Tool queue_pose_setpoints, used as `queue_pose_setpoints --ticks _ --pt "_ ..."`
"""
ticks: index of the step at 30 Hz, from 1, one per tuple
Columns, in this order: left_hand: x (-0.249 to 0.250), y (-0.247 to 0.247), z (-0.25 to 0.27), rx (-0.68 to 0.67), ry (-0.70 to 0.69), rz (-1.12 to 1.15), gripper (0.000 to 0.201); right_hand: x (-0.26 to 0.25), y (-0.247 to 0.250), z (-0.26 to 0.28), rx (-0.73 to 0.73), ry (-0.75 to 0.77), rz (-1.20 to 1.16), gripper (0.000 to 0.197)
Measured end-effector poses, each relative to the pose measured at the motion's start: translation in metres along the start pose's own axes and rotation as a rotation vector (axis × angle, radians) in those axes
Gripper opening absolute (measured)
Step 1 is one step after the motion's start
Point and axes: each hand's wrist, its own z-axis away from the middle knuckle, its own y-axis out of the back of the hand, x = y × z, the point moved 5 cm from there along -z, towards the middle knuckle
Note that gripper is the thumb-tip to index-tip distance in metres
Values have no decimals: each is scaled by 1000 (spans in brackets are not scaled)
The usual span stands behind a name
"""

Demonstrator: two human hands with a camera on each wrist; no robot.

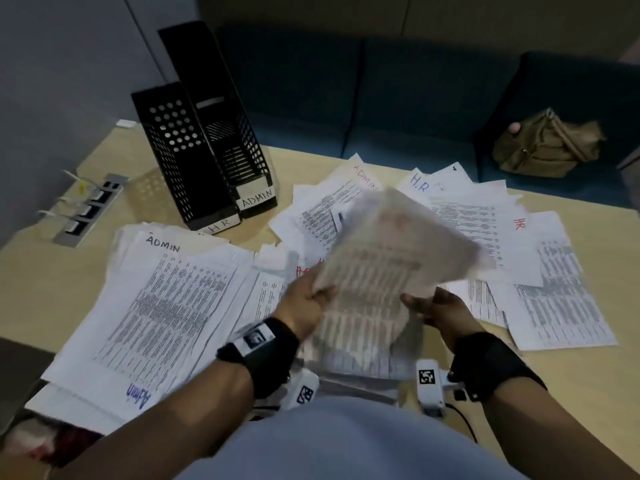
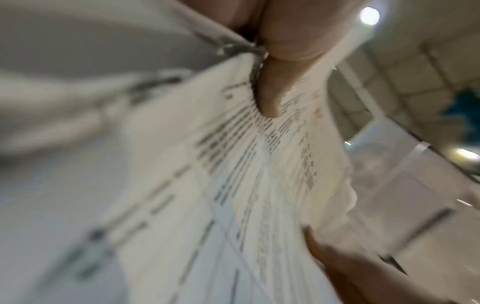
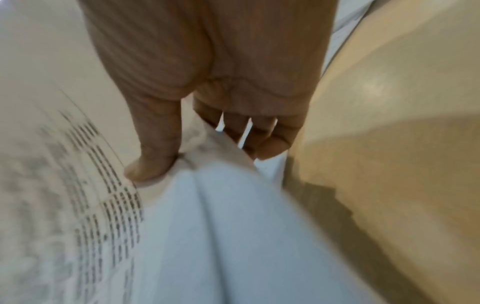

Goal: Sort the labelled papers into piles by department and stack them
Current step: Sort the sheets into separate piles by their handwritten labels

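Power strip [image 1: 83, 211] set into the bench's left edge. Behind, toward the far-left corner, two black file holders: HR holder [image 1: 180, 157], ADMIN holder [image 1: 225, 123], both apparently without papers, though their insides are dark.

Near-left part of the bench [image 1: 41, 271]: ADMIN pile [image 1: 152, 306], thick, loosely squared, top sheet marked ADMIN.

Centre, lifted above the bench: held sheaf [image 1: 384, 271], motion-blurred; a reddish mark near its top cannot be read. Left hand [image 1: 304, 303] grips its lower left edge, thumb [image 2: 270, 96] on top. Right hand [image 1: 436, 308] pinches the lower right edge, thumb [image 3: 153, 156] above, fingers [image 3: 259, 135] curled beneath. More sheets lie under the sheaf at the near edge.

Right half: loose papers [image 1: 485, 220] fanned and overlapping, HR and ADMIN labels mixed.

Judgement: roughly midway. One ADMIN pile is formed; the held sheaf is probably the HR lot; the mixed spread is unsorted, and final stacking is not yet done.
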Motion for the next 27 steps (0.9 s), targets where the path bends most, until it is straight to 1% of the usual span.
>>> queue_pose_setpoints --ticks 1,3,4,6,7,9,10,11,12,13,14,15,16,17,18,19,20,21,22,23,24,25,26,27 --pt "-4 11 -7 40 51 26 40 -5 -10 4 -62 9 -40 27" --pt "-16 38 -16 112 132 -118 34 -4 -33 8 -140 -7 -5 28" --pt "-25 51 -20 128 169 -227 32 1 -45 8 -136 -7 82 27" --pt "-41 72 -22 160 239 -428 26 12 -70 6 -130 34 277 30" --pt "-51 78 -22 158 268 -520 24 18 -82 5 -155 61 374 31" --pt "-67 87 -20 165 313 -683 27 21 -104 12 -256 93 580 25" --pt "-73 89 -19 173 323 -743 31 22 -108 12 -288 100 647 25" --pt "-78 91 -19 187 317 -795 34 17 -107 11 -279 127 699 28" --pt "-81 91 -18 196 321 -831 36 7 -99 10 -198 171 737 33" --pt "-83 89 -17 205 314 -852 38 -3 -85 3 -52 217 746 40" --pt "-81 88 -15 208 319 -873 41 -16 -66 -3 138 255 748 49" --pt "-80 86 -15 222 312 -885 45 -25 -43 -10 317 260 777 58" --pt "-75 84 -13 251 305 -895 53 -31 -21 -16 449 214 837 70" --pt "-70 83 -11 297 286 -919 66 -33 -1 -22 512 125 902 85" --pt "-62 80 -9 346 268 -963 80 -33 15 -27 520 32 955 99" --pt "-52 76 -6 393 225 -1003 90 -30 28 -31 497 -47 998 110" --pt "-40 70 -4 419 164 -1030 94 -26 36 -34 468 -89 1017 116" --pt "-29 63 -3 426 89 -1043 92 -21 43 -41 436 -98 992 116" --pt "-20 53 -4 405 14 -1042 83 -17 46 -46 407 -81 921 109" --pt "-15 43 -6 358 -53 -1012 69 -14 47 -50 384 -54 827 94" --pt "-11 30 -9 289 -107 -934 52 -12 48 -51 380 -35 744 75" --pt "-8 17 -12 209 -132 -821 37 -11 49 -51 392 -13 685 54" --pt "-6 4 -15 132 -128 -704 26 -10 52 -49 424 11 634 35" --pt "-4 -9 -17 75 -111 -599 19 -10 56 -46 463 42 579 21"
